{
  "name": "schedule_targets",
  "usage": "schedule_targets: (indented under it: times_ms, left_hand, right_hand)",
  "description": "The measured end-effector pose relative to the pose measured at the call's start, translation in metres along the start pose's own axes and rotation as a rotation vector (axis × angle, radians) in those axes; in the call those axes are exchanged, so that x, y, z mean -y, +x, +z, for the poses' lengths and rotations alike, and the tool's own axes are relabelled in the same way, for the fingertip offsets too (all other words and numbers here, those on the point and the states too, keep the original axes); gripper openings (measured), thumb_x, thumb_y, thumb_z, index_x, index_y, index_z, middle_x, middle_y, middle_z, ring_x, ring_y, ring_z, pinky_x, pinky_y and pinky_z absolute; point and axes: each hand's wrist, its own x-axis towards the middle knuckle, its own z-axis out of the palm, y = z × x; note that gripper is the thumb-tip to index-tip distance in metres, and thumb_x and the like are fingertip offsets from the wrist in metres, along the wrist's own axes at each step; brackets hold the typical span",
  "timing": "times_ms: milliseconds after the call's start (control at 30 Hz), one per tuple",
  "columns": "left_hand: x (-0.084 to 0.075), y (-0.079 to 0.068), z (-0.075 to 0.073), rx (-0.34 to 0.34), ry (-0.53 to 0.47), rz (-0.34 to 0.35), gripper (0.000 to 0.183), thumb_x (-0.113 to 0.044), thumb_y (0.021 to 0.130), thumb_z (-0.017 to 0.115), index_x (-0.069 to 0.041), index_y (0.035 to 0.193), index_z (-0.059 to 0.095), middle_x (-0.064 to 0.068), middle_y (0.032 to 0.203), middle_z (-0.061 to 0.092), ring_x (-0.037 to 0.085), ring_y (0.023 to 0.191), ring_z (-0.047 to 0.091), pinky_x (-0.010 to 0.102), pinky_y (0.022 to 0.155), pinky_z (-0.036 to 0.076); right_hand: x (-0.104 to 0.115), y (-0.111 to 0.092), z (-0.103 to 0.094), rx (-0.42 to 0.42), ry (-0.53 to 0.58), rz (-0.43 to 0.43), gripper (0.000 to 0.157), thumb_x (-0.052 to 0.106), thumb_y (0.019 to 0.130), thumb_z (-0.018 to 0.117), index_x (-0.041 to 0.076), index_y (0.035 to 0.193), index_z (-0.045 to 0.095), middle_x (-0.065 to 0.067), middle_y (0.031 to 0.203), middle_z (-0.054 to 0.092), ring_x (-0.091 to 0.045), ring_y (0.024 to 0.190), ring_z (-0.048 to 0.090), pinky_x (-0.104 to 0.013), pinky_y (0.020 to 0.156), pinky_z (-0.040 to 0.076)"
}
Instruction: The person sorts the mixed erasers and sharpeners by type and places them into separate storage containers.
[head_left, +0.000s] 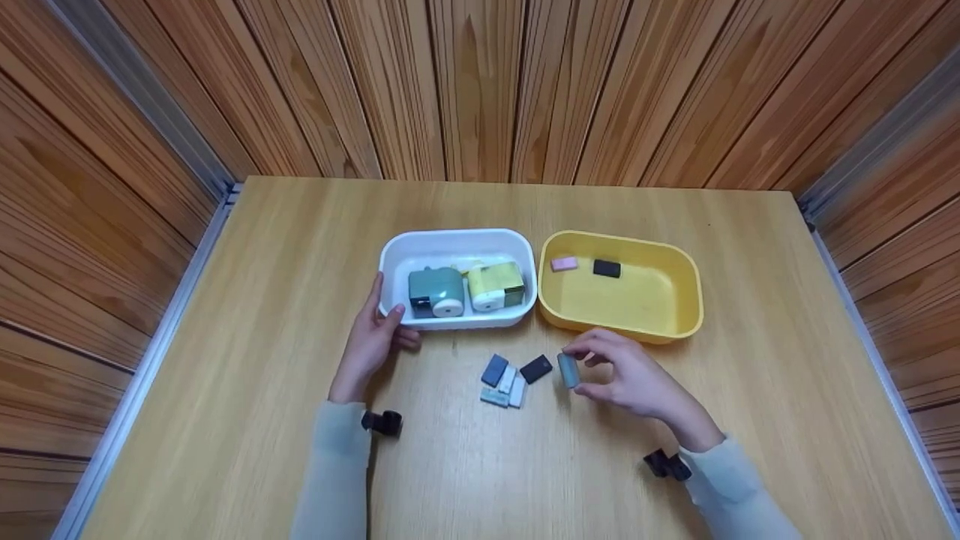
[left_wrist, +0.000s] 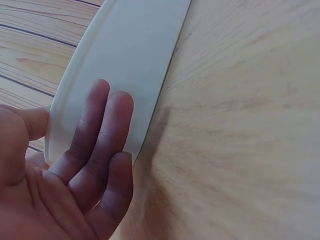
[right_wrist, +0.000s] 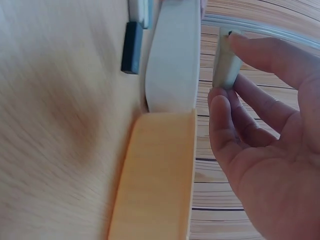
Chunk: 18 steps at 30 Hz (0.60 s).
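Observation:
My right hand [head_left: 619,373] pinches a grey-green eraser [head_left: 568,370] between thumb and fingertips, raised over the table in front of the yellow bin [head_left: 696,300]. In the right wrist view the held eraser [right_wrist: 226,62] stands on end between the fingers. My left hand [head_left: 373,337] grips the near left corner of the white bin [head_left: 459,324], thumb at the rim and fingers against its outer wall [left_wrist: 135,50]. Between the hands lie a black eraser [head_left: 536,368], a dark blue eraser [head_left: 494,370] and several pale ones, bunched together.
Inside the white bin sit a green pencil sharpener [head_left: 436,285] and a yellow one [head_left: 495,279]. The yellow bin, right beside it, holds a pink eraser [head_left: 564,263] and a black block [head_left: 607,268]. Wood-patterned walls [head_left: 480,90] border the table [head_left: 247,360].

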Motion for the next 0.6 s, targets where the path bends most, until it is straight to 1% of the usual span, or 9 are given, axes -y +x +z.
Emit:
schedule_targets:
  times_ms: [133, 233, 467, 600]
  left_hand:
    - [0.000, 0.000, 0.000, 0.004, -0.006, -0.009, 0.067, -0.029, 0.106, 0.048, -0.046, 0.157, 0.009, 0.021, 0.088, 0.067, 0.034, 0.083, 0.071, 0.038, 0.083, 0.058]
    - [0.000, -0.001, -0.001, 0.006, -0.010, -0.016, 0.066, -0.029, 0.106, 0.048, -0.047, 0.157, 0.009, 0.022, 0.089, 0.067, 0.034, 0.084, 0.071, 0.038, 0.084, 0.058]
    - [0.000, 0.000, -0.001, 0.006, -0.007, -0.011, 0.066, -0.026, 0.107, 0.047, -0.046, 0.157, 0.009, 0.023, 0.089, 0.067, 0.035, 0.084, 0.071, 0.039, 0.083, 0.058]
    - [0.000, 0.000, 0.000, 0.008, -0.018, -0.013, 0.067, -0.027, 0.106, 0.049, -0.045, 0.158, 0.009, 0.022, 0.088, 0.068, 0.034, 0.083, 0.072, 0.040, 0.081, 0.059]
  right_hand:
    - [0.004, -0.001, -0.008, -0.009, 0.001, -0.005, 0.046, 0.018, 0.083, 0.083, 0.022, 0.125, 0.066, 0.013, 0.118, 0.060, -0.014, 0.107, 0.060, -0.043, 0.093, 0.053]
    - [0.006, -0.002, -0.014, -0.020, -0.013, 0.002, 0.046, 0.020, 0.083, 0.083, 0.024, 0.125, 0.066, 0.013, 0.117, 0.060, -0.011, 0.106, 0.059, -0.038, 0.093, 0.053]
    - [0.009, -0.001, -0.026, -0.058, -0.030, 0.007, 0.046, 0.019, 0.081, 0.085, 0.021, 0.125, 0.068, 0.012, 0.115, 0.061, -0.011, 0.105, 0.058, -0.039, 0.094, 0.052]
    - [0.010, -0.002, -0.033, -0.086, -0.057, -0.014, 0.047, 0.017, 0.080, 0.085, 0.020, 0.124, 0.069, 0.011, 0.116, 0.061, -0.013, 0.105, 0.057, -0.035, 0.093, 0.051]
